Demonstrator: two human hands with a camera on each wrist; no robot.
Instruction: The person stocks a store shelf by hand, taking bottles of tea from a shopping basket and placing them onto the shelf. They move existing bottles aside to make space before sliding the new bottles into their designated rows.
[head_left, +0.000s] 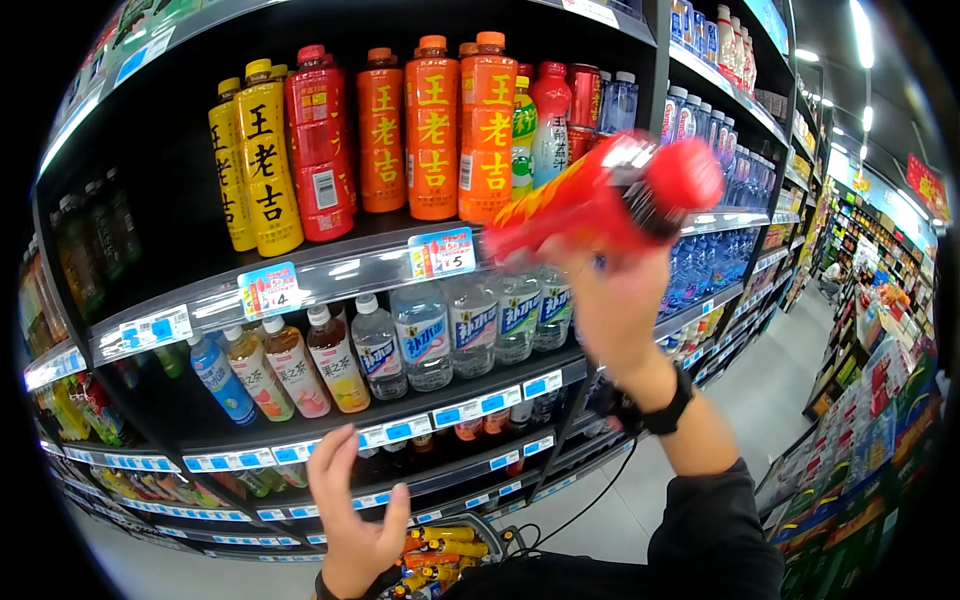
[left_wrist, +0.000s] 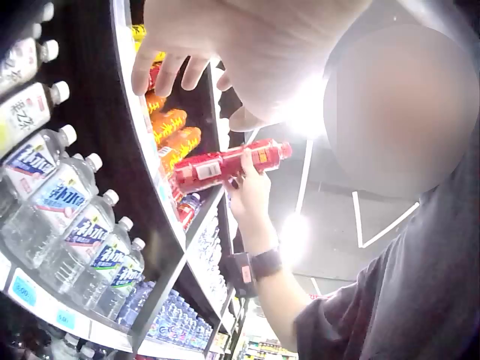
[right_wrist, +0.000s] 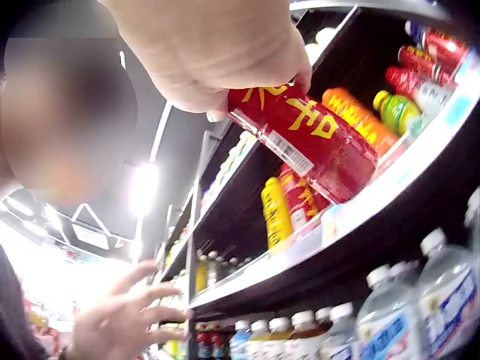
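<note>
My right hand (head_left: 622, 305) grips a red bottle (head_left: 570, 205) with a red cap, held tilted in front of the upper shelf and blurred in the head view. Yellow characters and a barcode show on this bottle (right_wrist: 311, 142) in the right wrist view. My left hand (head_left: 355, 515) holds nothing, fingers spread and relaxed, below the lower shelf edge in the head view. On the upper shelf stand yellow bottles (head_left: 268, 165), a red bottle (head_left: 322, 150) and orange bottles (head_left: 432, 130). The held bottle's base is close to the shelf's front edge.
Clear water bottles (head_left: 420, 340) and tea bottles (head_left: 335, 360) line the shelf below. A basket (head_left: 492, 545) with yellow and orange bottles stands low in front of me. A black cable (head_left: 590, 505) hangs from the right wrist. The aisle floor (head_left: 745, 385) runs off to the right.
</note>
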